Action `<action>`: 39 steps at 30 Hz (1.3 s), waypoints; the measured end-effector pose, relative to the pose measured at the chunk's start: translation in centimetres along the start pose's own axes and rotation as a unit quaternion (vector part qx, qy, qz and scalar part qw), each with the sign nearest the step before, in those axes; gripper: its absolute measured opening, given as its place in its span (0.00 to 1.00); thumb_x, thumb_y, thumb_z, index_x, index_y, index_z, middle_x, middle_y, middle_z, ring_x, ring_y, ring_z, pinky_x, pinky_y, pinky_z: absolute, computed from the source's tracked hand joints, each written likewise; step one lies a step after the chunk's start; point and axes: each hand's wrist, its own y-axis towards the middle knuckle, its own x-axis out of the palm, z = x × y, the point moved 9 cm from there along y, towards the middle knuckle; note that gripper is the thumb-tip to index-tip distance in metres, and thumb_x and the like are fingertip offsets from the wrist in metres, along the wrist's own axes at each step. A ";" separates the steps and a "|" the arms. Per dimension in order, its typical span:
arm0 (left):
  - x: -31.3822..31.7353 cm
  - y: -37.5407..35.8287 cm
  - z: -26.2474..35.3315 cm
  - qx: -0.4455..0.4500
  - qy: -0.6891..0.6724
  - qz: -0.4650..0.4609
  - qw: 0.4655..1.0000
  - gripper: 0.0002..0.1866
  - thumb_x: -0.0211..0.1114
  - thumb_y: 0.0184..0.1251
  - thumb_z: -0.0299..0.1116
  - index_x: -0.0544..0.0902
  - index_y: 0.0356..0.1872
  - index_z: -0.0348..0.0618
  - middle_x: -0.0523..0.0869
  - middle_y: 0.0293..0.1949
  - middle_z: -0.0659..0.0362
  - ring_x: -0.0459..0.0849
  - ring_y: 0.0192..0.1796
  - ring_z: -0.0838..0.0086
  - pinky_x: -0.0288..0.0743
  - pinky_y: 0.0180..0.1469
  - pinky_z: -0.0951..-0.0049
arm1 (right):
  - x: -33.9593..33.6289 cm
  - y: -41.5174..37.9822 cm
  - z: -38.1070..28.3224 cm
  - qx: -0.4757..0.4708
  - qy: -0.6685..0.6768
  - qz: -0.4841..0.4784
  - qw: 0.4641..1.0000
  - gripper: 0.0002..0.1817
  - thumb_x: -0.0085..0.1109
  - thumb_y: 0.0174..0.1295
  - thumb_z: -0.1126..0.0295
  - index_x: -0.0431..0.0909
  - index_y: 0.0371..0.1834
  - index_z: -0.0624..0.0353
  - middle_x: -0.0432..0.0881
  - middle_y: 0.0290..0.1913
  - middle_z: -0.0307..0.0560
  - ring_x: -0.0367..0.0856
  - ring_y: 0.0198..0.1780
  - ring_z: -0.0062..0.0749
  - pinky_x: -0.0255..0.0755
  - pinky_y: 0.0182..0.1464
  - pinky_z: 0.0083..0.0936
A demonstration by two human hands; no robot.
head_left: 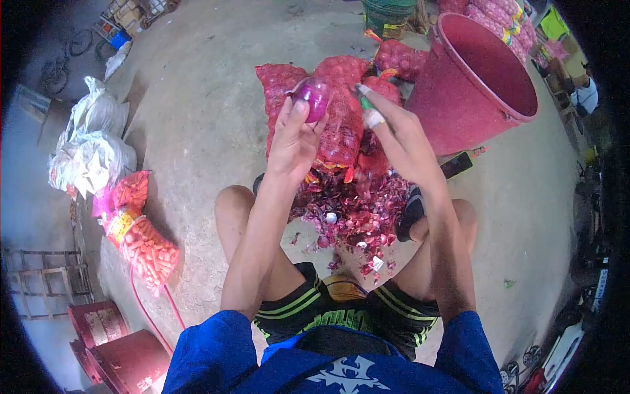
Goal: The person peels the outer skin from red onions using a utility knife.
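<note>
My left hand [295, 141] is raised in front of me, its fingers closed around a shiny, peeled red onion [313, 100]. Facing it, a little to the right, my right hand [407, 134] grips a small tool with a green handle [365, 103]. The tool looks like a short knife, but its blade is hard to make out. White wrapping covers part of that hand's thumb. The onion and the tool are apart. Behind the hands stand red mesh sacks [344, 134] of onions. Loose purple skins [351, 226] lie heaped on the floor between my feet.
A large red tub [459, 98] stands at right, with a phone [457, 165] on the floor by its base. Further back is a green bucket [388, 16]. At left are white sacks [98, 157], a bag of carrots [149, 253] and red containers [128, 361].
</note>
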 end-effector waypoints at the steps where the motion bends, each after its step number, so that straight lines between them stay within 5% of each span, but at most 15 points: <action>1: -0.3 0.0 0.0 0.001 0.000 0.002 1.000 0.33 0.74 0.74 0.53 0.78 0.71 0.48 0.86 0.66 0.59 0.83 0.69 0.69 0.78 0.73 0.62 | 0.3 0.0 -0.8 0.005 0.050 -0.011 0.999 0.28 0.58 0.76 0.67 0.72 0.77 0.67 0.87 0.52 0.70 0.88 0.54 0.61 0.78 0.57 0.44; 2: -0.6 0.1 -0.5 -0.020 -0.025 0.009 0.999 0.32 0.71 0.75 0.57 0.79 0.70 0.48 0.87 0.65 0.59 0.84 0.68 0.69 0.79 0.72 0.62 | 0.7 -0.2 -1.1 -0.002 0.035 -0.031 0.999 0.32 0.57 0.75 0.69 0.67 0.81 0.65 0.85 0.38 0.67 0.88 0.40 0.60 0.77 0.47 0.47; 5: 0.0 -0.3 -1.0 -0.045 -0.054 0.035 0.997 0.32 0.67 0.76 0.62 0.81 0.67 0.48 0.89 0.61 0.60 0.86 0.65 0.70 0.79 0.71 0.62 | 1.6 -0.5 -2.3 -0.034 0.026 -0.025 0.999 0.35 0.59 0.74 0.70 0.63 0.84 0.61 0.81 0.31 0.66 0.84 0.33 0.61 0.75 0.42 0.49; 13: 0.9 -0.9 -2.1 -0.079 -0.029 0.047 0.995 0.40 0.62 0.70 0.75 0.81 0.66 0.51 0.88 0.60 0.63 0.87 0.60 0.73 0.81 0.67 0.65 | 2.3 0.0 -2.3 -0.107 0.043 -0.002 0.993 0.38 0.61 0.73 0.71 0.61 0.86 0.57 0.84 0.36 0.67 0.86 0.36 0.64 0.76 0.41 0.51; 16: 1.5 -0.8 -2.3 -0.112 -0.097 -0.023 0.989 0.33 0.66 0.76 0.64 0.81 0.67 0.48 0.88 0.60 0.60 0.87 0.62 0.66 0.81 0.70 0.60 | 2.3 0.0 -2.4 -0.095 0.049 -0.011 0.994 0.38 0.61 0.73 0.71 0.60 0.86 0.57 0.84 0.35 0.67 0.85 0.36 0.64 0.76 0.41 0.50; 18: 1.7 -0.3 -0.6 -0.036 -0.026 -0.034 0.998 0.30 0.78 0.72 0.45 0.80 0.69 0.45 0.88 0.59 0.59 0.87 0.62 0.68 0.81 0.70 0.63 | 1.8 0.0 -2.1 -0.054 0.036 -0.011 0.998 0.38 0.61 0.73 0.70 0.60 0.86 0.57 0.84 0.34 0.66 0.85 0.35 0.64 0.76 0.41 0.50; 19: 2.0 -0.2 -0.2 -0.034 -0.026 -0.034 0.998 0.30 0.78 0.72 0.45 0.80 0.69 0.45 0.88 0.59 0.59 0.87 0.62 0.68 0.81 0.70 0.63 | 1.6 0.0 -2.0 -0.041 0.032 -0.011 0.999 0.38 0.61 0.73 0.70 0.60 0.86 0.57 0.84 0.33 0.65 0.85 0.35 0.63 0.76 0.41 0.50; 22: 3.2 -0.1 3.7 0.113 0.200 -0.027 0.973 0.41 0.84 0.53 0.16 0.77 0.72 0.38 0.88 0.59 0.57 0.87 0.59 0.73 0.84 0.61 0.69 | 0.8 -0.1 -1.2 -0.020 0.033 -0.005 0.999 0.38 0.61 0.73 0.70 0.60 0.86 0.57 0.83 0.30 0.63 0.85 0.34 0.62 0.76 0.41 0.49; 26: 4.4 -0.9 4.5 0.140 0.217 -0.022 0.966 0.41 0.85 0.52 0.18 0.78 0.70 0.37 0.88 0.57 0.57 0.88 0.56 0.74 0.86 0.57 0.72 | 0.2 -0.3 -1.4 -0.002 0.016 -0.026 1.000 0.39 0.60 0.74 0.72 0.58 0.87 0.55 0.84 0.34 0.61 0.85 0.37 0.62 0.77 0.45 0.45; 28: 4.8 -1.5 6.2 0.218 0.370 0.021 0.903 0.39 0.86 0.48 0.18 0.80 0.66 0.38 0.90 0.54 0.58 0.89 0.53 0.76 0.85 0.55 0.75 | 0.7 -0.5 -1.3 0.016 0.021 -0.060 0.998 0.40 0.58 0.75 0.74 0.55 0.88 0.55 0.85 0.38 0.61 0.86 0.41 0.63 0.78 0.49 0.41; 39: 3.5 -1.4 6.5 0.235 0.386 0.090 0.888 0.32 0.85 0.47 0.22 0.82 0.56 0.41 0.90 0.46 0.61 0.88 0.47 0.78 0.83 0.50 0.75 | 2.2 -0.8 -1.4 -0.012 -0.063 -0.039 0.997 0.40 0.63 0.74 0.71 0.57 0.88 0.55 0.83 0.35 0.58 0.85 0.37 0.62 0.77 0.42 0.44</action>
